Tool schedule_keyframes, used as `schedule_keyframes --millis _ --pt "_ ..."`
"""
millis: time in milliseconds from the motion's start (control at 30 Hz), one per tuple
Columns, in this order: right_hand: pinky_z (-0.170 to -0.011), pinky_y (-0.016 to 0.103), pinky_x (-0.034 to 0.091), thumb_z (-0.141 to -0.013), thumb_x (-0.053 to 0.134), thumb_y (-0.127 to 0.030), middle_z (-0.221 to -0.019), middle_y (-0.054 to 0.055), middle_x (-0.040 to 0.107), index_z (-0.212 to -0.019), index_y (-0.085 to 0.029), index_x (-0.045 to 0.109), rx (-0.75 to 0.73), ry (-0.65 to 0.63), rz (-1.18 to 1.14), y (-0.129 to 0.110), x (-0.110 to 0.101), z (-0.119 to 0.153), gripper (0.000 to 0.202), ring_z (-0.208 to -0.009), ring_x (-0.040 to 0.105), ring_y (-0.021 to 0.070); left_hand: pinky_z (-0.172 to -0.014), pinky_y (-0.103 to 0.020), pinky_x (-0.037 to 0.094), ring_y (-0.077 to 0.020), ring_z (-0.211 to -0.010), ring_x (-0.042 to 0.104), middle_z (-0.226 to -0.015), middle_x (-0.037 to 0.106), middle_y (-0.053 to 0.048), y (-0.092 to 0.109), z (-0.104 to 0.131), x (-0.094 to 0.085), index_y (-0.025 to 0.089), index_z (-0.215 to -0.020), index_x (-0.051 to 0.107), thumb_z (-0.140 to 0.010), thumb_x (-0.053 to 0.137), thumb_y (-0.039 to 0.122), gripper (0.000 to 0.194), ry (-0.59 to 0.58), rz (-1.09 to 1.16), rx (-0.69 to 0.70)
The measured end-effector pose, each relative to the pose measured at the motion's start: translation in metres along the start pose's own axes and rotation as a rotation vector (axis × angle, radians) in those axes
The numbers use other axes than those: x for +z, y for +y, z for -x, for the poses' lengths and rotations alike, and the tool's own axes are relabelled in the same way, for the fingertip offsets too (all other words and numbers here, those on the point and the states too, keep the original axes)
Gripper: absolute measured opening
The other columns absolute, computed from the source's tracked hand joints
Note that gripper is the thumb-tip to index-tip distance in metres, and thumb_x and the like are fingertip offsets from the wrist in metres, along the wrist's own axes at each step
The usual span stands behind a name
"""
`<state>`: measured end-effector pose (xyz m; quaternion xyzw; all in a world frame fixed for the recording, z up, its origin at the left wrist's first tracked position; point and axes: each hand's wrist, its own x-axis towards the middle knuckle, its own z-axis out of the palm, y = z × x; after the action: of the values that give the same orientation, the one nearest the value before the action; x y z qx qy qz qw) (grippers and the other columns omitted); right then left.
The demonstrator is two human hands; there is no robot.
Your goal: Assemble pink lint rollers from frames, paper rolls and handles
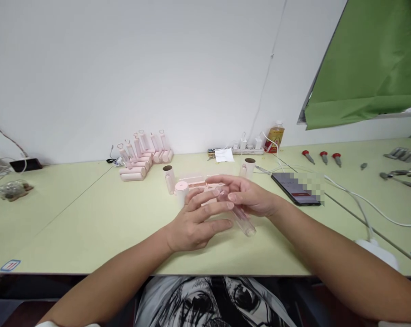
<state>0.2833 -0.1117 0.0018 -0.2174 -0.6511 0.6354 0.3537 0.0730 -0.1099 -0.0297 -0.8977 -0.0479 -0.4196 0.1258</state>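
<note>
A clear, pinkish plastic tube (243, 221) slants down over the table, its upper end between the thumb and fingers of my right hand (255, 196). My left hand (193, 223) lies beside it with its fingers stretched out and apart, the fingertips close to the tube. Whether they touch it I cannot tell. Just behind my left hand is a pale pink cylinder (181, 190) with a round top. Further pink parts (197, 185) are partly hidden by my hands. Two upright pink tubes with dark open tops, a left one (169, 180) and a right one (248, 167), flank them.
Several pink cylinders with heart-shaped loops (137, 159) stand and lie at the back left. To the right are a phone (299, 190), white cables, a power strip (249, 151), a bottle (275, 136), red-handled screwdrivers (324, 156) and pliers (404, 175). The table's front edge is close.
</note>
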Motion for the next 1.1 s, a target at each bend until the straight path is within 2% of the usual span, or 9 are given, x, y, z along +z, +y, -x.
schedule_keyframes --millis 33,133,200,333,500,667,867,967,1100 --pt "-0.037 0.017 0.039 -0.078 0.069 -0.035 -0.080 0.000 0.062 -0.131 -0.022 0.050 -0.033 0.075 0.069 -0.005 -0.006 0.003 0.058 -0.043 0.048 0.0056 -0.102 -0.048 0.037 -0.0248 -0.126 0.043 -0.117 0.066 -0.004 -0.001 0.000 -0.001 0.031 -0.101 0.068 -0.083 0.056 0.021 0.024 0.007 -0.018 -0.031" --pt "-0.039 0.019 0.043 -0.074 0.072 -0.029 -0.074 -0.001 0.055 -0.119 -0.021 0.056 -0.148 0.375 0.384 -0.016 -0.026 0.012 0.048 -0.050 0.051 0.0092 -0.096 -0.047 0.043 -0.0256 -0.118 0.049 -0.112 0.064 -0.008 -0.008 0.002 -0.007 0.027 -0.097 0.068 -0.081 0.058 0.020 0.020 0.081 -0.035 -0.129" --pt "-0.042 0.020 0.044 -0.074 0.070 -0.028 -0.069 -0.002 0.052 -0.108 -0.020 0.060 -0.113 0.507 0.579 -0.019 -0.039 0.015 0.036 -0.053 0.051 0.0104 -0.091 -0.046 0.046 -0.0238 -0.108 0.054 -0.106 0.063 -0.009 -0.017 0.006 -0.010 0.024 -0.095 0.066 -0.082 0.056 0.019 0.017 0.184 -0.023 -0.214" --pt "-0.047 0.022 0.045 -0.074 0.067 -0.032 -0.073 0.000 0.056 -0.088 -0.019 0.059 0.079 0.492 0.837 -0.011 -0.059 0.013 0.020 -0.059 0.053 0.0121 -0.082 -0.041 0.051 -0.0196 -0.092 0.059 -0.094 0.062 -0.006 -0.038 0.018 -0.016 0.021 -0.093 0.065 -0.087 0.052 0.021 0.014 0.408 0.007 -0.427" --pt "-0.054 0.023 0.040 -0.075 0.063 -0.035 -0.073 0.000 0.058 -0.082 -0.019 0.057 0.167 0.391 1.048 0.000 -0.065 0.007 0.018 -0.062 0.054 0.0128 -0.075 -0.036 0.051 -0.0170 -0.082 0.059 -0.086 0.061 -0.004 -0.049 0.022 -0.018 0.020 -0.091 0.065 -0.088 0.053 0.023 0.013 0.489 0.057 -0.531" --pt "-0.057 0.024 0.036 -0.074 0.063 -0.035 -0.072 -0.001 0.058 -0.079 -0.020 0.055 0.171 0.364 1.195 0.001 -0.062 0.006 0.018 -0.066 0.052 0.0143 -0.077 -0.036 0.050 -0.0182 -0.087 0.060 -0.087 0.062 -0.004 -0.047 0.020 -0.016 0.020 -0.091 0.065 -0.089 0.053 0.024 0.013 0.446 0.045 -0.517" --pt "-0.063 0.026 0.039 -0.077 0.061 -0.035 -0.078 0.001 0.061 -0.094 -0.021 0.060 0.175 0.396 1.231 0.003 -0.063 0.006 0.022 -0.072 0.055 0.0168 -0.084 -0.036 0.047 -0.0186 -0.093 0.058 -0.092 0.061 -0.005 -0.053 0.019 -0.017 0.019 -0.095 0.062 -0.091 0.048 0.028 0.017 0.328 0.039 -0.662" --pt "-0.065 0.028 0.041 -0.077 0.061 -0.037 -0.083 0.002 0.063 -0.100 -0.021 0.061 0.180 0.402 1.222 0.005 -0.064 0.006 0.027 -0.075 0.057 0.0179 -0.084 -0.035 0.047 -0.0196 -0.097 0.056 -0.101 0.059 -0.007 -0.058 0.021 -0.014 0.020 -0.107 0.059 -0.091 0.047 0.035 0.024 0.199 0.058 -0.778" --pt "-0.068 0.030 0.044 -0.079 0.062 -0.041 -0.092 0.005 0.064 -0.103 -0.022 0.061 0.155 0.394 1.228 0.006 -0.065 0.007 0.032 -0.079 0.059 0.0195 -0.081 -0.036 0.048 -0.0236 -0.103 0.056 -0.121 0.054 -0.011 -0.057 0.023 -0.011 0.020 -0.130 0.044 -0.083 0.056 0.049 0.056 -0.058 0.056 -1.007"
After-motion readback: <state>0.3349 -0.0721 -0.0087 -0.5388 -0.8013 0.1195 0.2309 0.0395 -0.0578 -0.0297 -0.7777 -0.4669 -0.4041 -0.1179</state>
